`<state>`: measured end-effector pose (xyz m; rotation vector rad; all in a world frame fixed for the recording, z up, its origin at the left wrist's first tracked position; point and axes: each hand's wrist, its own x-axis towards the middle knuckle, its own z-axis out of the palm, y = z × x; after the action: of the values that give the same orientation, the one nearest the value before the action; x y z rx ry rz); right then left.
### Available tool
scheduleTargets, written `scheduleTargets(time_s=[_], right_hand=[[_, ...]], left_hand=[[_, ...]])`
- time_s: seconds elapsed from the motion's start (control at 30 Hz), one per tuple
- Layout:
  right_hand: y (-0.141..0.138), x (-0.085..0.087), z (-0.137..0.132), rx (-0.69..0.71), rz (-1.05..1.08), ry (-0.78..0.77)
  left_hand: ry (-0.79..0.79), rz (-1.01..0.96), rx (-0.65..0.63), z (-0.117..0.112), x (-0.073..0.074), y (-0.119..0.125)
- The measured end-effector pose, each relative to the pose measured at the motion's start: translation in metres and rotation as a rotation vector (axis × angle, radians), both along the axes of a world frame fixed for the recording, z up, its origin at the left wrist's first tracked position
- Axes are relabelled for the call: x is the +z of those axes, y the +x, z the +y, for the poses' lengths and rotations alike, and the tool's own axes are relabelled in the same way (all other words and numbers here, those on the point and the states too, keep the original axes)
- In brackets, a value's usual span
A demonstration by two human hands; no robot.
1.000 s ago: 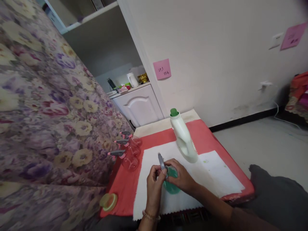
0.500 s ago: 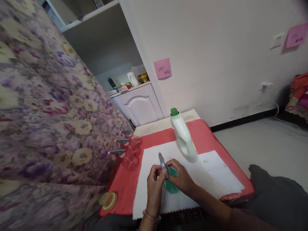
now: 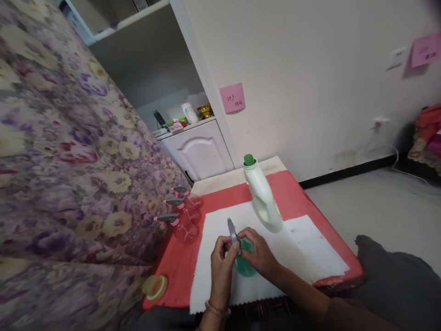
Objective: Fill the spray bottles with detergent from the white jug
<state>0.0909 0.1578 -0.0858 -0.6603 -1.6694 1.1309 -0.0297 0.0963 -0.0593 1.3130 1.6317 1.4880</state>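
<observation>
My left hand point(image 3: 220, 264) is closed around the grey trigger head point(image 3: 232, 232) of a small green spray bottle point(image 3: 245, 265). My right hand point(image 3: 260, 253) wraps the green bottle's body and covers most of it. Both hands sit over a white cloth point(image 3: 310, 250) on a red board point(image 3: 179, 271). A tall white jug point(image 3: 263, 197) with a green open neck stands just beyond my right hand.
Three clear pink spray bottles point(image 3: 186, 216) with grey triggers stand at the board's left edge against a floral-covered bed point(image 3: 69, 161). A yellow-green cap point(image 3: 155, 287) lies at the board's near-left corner. A white cabinet point(image 3: 198, 149) and wall stand behind. Grey floor lies to the right.
</observation>
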Motion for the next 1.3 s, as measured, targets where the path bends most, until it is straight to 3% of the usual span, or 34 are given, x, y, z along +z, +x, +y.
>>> scheduleTargets(time_s=[0.27,0.5,0.67,0.83,1.03,1.3], right_hand=[[0.013,-0.025,0.017,0.141,-0.13,-0.032],[0.021,-0.037,0.008,0.12,-0.395,0.023],[0.018,-0.047,0.002,0.112,-0.396,-0.036],[0.02,-0.052,-0.001,0.054,-0.303,0.023],[0.039,-0.04,-0.006,-0.053,-0.337,0.117],[0.075,-0.048,-0.009,-0.148,-0.367,0.065]], left_hand=[[-0.042,-0.019,0.034,-0.006,-0.001,-0.004],[-0.125,0.063,0.083,-0.015,-0.042,-0.024],[-0.166,0.047,0.045,-0.015,-0.061,-0.031],[-0.17,0.046,0.019,-0.017,-0.059,-0.025],[-0.147,0.044,-0.033,-0.011,-0.054,-0.009],[-0.106,0.107,-0.183,-0.005,-0.051,0.017]])
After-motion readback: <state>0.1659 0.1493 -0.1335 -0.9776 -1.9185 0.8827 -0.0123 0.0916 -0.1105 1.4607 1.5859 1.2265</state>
